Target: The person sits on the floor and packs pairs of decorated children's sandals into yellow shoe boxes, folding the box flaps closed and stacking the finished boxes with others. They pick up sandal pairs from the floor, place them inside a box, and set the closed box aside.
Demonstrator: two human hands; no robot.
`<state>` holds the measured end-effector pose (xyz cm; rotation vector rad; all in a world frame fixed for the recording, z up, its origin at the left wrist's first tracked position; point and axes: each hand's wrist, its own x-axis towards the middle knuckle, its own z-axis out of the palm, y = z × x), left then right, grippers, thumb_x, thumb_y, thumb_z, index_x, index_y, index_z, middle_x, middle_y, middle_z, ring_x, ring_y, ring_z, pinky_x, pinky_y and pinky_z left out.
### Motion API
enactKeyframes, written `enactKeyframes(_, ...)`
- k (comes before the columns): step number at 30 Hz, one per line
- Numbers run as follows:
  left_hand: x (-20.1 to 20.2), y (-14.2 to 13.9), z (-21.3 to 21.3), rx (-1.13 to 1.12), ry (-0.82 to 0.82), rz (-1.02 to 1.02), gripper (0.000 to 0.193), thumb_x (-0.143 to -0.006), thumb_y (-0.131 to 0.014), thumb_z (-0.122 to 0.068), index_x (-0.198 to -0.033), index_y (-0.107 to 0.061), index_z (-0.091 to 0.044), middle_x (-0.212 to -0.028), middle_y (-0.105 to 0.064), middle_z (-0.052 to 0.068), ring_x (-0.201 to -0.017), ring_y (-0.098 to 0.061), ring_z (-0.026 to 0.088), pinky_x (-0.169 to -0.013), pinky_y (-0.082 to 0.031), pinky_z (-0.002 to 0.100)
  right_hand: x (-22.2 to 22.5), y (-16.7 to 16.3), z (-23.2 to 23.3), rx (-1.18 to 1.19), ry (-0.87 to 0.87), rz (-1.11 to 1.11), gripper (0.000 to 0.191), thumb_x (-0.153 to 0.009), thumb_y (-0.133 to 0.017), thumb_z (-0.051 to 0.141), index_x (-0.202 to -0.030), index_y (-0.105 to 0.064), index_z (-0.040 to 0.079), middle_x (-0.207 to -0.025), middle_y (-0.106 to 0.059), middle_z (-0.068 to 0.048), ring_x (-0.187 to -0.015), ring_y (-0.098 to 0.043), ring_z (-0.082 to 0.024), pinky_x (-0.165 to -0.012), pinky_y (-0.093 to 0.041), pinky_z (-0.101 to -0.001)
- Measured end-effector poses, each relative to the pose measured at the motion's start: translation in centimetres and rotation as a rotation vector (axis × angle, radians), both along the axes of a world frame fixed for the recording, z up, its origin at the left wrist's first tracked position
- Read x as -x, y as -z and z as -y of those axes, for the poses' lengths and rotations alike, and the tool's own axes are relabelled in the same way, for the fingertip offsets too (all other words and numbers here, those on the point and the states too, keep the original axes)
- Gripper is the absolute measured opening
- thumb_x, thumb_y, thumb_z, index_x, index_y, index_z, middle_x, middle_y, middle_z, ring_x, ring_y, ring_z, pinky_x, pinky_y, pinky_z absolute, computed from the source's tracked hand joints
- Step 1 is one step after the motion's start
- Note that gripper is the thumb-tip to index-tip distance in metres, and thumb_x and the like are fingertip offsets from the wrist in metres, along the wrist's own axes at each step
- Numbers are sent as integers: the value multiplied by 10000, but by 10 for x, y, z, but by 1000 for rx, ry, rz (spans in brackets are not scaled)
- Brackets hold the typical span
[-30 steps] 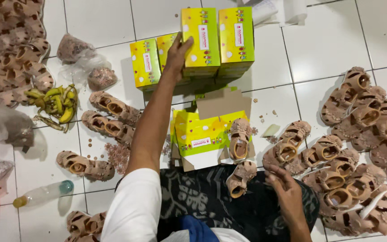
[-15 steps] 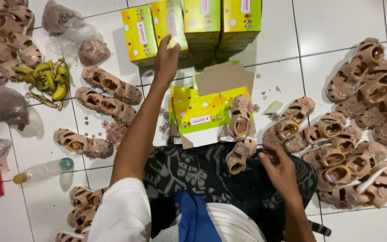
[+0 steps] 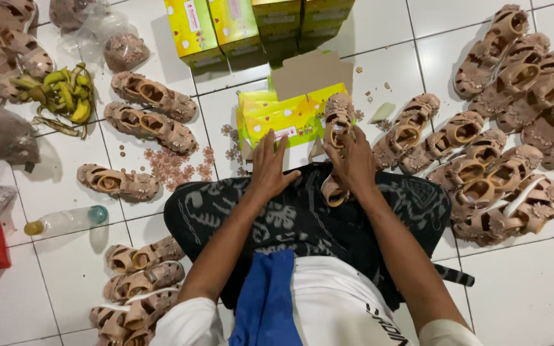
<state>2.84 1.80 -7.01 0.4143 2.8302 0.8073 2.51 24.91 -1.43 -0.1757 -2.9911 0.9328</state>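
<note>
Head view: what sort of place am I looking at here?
Probably a home workshop or small packing spot for footwear, set up on a white tiled floor. Heaps of tan sandals lie all round, yellow-green boxes are stacked ahead, and the right hand grips one sandal.

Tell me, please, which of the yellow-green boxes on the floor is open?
The open box lying right in front of the hands, its brown cardboard flap raised. The stacked boxes farther back are all closed.

Likely home packing workshop — white tiled floor [image 3: 379, 57], heaps of pink sandals [image 3: 514, 83], yellow boxes [image 3: 238, 29].
</note>
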Motion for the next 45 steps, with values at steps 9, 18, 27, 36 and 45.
enactKeyframes(9,54,22,9,53,-34,-32,1124,-768,-875,-553,-1587,-280,-66,-1653,-170,292,-1528,-141,478,-1191,-161,665,22,32,-54,66,76,-90,273,-1027,-700,242,-1062,-765,-21,-1235,-664,-260,-1006,-693,-403,-869,-544,-498)
enactKeyframes(18,75,0,8,172,-28,14,1238,-627,-929,-498,-1565,-266,-36,-1589,-279,256,-1499,-199,449,-1185,-177,633,53,2,-94,-42,48,66,485,-993,-722,315,-1368,-619,27,-1284,-683,-247,-1098,-703,-388,-934,-560,-529)
enactKeyframes(27,81,-8,13,185,-93,-10,936,-614,-950,-411,-1328,-506,0,-1197,-506,207,-1142,-470,390,-1031,-380,503,-83,-4,-24,-157,-37,326,812,-847,-708,188,-1570,-365,48,-981,-734,-225,-885,-706,-410,-782,-553,-527)
enactKeyframes(36,65,-17,61,-428,-254,230,190,-983,-647,-182,-1073,-613,-18,-964,-722,137,-856,-726,269,-750,-568,374,21,-7,-95,-6,9,-53,290,-1015,-610,17,-1296,-682,31,-1070,-698,-202,-786,-713,-342,-693,-607,-400)
enactKeyframes(45,51,-52,81,-710,-345,267,134,-1021,-614,-118,-1051,-624,12,-886,-698,64,-791,-627,86,-707,-516,255,148,6,-90,-253,-158,-241,310,-973,-696,59,-1284,-694,54,-1128,-684,-184,-975,-679,-377,-818,-545,-463)
